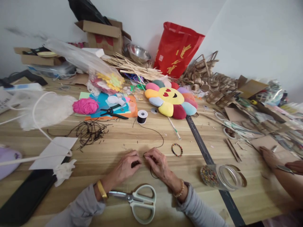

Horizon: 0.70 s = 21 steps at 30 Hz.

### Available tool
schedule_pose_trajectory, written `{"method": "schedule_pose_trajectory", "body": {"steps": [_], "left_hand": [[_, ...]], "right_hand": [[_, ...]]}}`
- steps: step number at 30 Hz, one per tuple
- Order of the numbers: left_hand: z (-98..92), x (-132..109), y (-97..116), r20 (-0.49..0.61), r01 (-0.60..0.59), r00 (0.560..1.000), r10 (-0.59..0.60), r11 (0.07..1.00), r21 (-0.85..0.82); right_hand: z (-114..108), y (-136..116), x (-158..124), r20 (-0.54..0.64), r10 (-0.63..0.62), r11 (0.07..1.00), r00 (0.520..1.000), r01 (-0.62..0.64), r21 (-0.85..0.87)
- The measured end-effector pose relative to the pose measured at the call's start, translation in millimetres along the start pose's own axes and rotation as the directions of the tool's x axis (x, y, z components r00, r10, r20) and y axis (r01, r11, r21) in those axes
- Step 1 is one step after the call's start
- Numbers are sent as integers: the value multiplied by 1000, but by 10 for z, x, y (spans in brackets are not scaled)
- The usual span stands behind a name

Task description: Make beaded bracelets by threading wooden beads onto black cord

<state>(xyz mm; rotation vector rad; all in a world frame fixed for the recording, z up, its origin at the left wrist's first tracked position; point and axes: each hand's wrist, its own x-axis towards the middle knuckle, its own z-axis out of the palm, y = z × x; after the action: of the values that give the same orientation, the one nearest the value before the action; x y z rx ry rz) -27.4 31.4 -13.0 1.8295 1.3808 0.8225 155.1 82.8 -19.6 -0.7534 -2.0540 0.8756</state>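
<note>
While both hands rest close together on the worktop [125,134], I note their fingertips almost meeting, a narrow gap between. Left hand [126,164]: curled round a small dark cluster, probably beads [135,164]. Right hand [159,161]: thumb and finger pinched on black cord [163,138], a loose tail falling toward the front edge. Key relation: the cord lies on the right hand's side, so that hand is nearer; from the pinch its long run bows right, then sweeps toward the back edge to a spool [142,116]. Cord looks thin, dark and slack; I cannot make out its end at the fingertips.

Further out: a multicoloured bracelet [177,155], just beyond the right hand; scissors [131,198] between the forearms, blades toward the left wrist; a clear jar [210,176] of mixed beads, right; offcuts [92,132] tangled toward the left edge; a flower cushion [172,97] toward the back edge. Near the right edge, a co-worker's hand [270,157].
</note>
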Motion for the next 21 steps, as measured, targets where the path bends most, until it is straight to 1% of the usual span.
{"method": "schedule_pose_trajectory", "body": {"steps": [4, 7, 9, 13, 18, 21], "left_hand": [[-79, 45, -49, -9, 97, 995, -102, 972, -212], [-126, 69, -79, 4, 190, 978, -206, 893, -407], [-144, 77, -97, 22, 224, 969, -245, 844, -487], [-152, 78, -135, 49, 251, 961, -271, 788, -563], [-151, 74, -168, 20, 231, 963, -268, 787, -572], [-154, 76, -173, 23, 230, 963, -268, 774, -590]], "right_hand": [[9, -8, -6, 3, -14, 1000, 1000, 14, -16], [23, -16, -17, 7, -19, 999, 1000, 19, -41], [29, -28, -19, 22, -24, 999, 999, 25, -44], [35, -53, 22, 36, -40, 999, 999, 41, -14], [63, -53, 119, 94, -65, 998, 994, 66, -16], [94, -36, 120, 95, -62, 998, 994, 64, -19]]}}
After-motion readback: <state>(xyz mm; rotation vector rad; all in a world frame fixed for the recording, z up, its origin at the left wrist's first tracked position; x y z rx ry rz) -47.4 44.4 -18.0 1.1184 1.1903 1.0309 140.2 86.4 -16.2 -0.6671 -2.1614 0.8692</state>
